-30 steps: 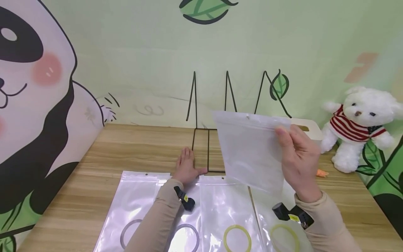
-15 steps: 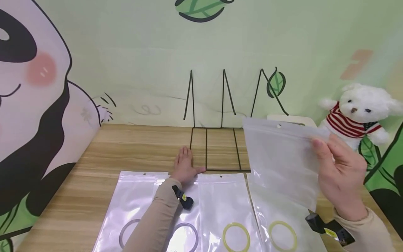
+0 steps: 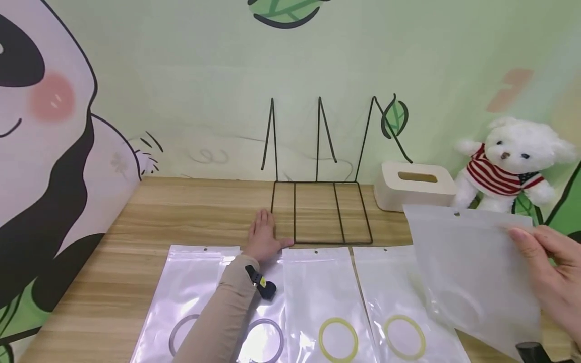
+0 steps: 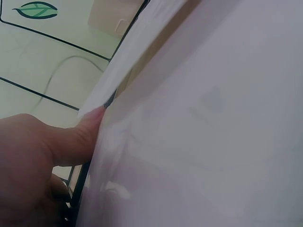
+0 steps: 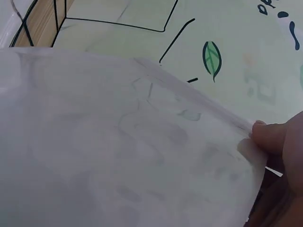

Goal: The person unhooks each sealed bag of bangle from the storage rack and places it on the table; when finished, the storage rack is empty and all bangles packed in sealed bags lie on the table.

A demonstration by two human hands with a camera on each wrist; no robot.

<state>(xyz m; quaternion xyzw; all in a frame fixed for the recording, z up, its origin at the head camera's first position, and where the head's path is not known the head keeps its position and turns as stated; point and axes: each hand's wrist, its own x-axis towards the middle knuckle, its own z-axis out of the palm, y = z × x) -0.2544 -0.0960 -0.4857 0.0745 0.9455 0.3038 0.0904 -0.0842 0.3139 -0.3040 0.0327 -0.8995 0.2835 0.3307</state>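
Observation:
My right hand (image 3: 556, 277) pinches the upper right corner of a whitish zip bag (image 3: 476, 267) between thumb and fingers. The bag hangs tilted at the right, and a faint pale curve shows low in it. In the right wrist view the thumb (image 5: 270, 135) presses on the bag's top edge. My left hand (image 3: 264, 242) rests on the table with fingers extended, its thumb at the near left corner of a black wire rack (image 3: 327, 243). Under the left forearm lie zip bags, such as the leftmost bag (image 3: 199, 272); a purplish-grey ring (image 3: 281, 343) shows in one.
Two more bags lie right of the forearm, with a yellow ring (image 3: 320, 339) and another yellow ring (image 3: 424, 343). A beige tissue box (image 3: 392, 189) and a white teddy bear (image 3: 497, 196) stand at the back right. A painted wall (image 3: 204, 91) rises behind the wooden table (image 3: 113, 262).
My right hand has carried the zip bag rightward and down, away from the front of the rack. The rack's right side and the tissue box have come into sight. My left hand has stayed put.

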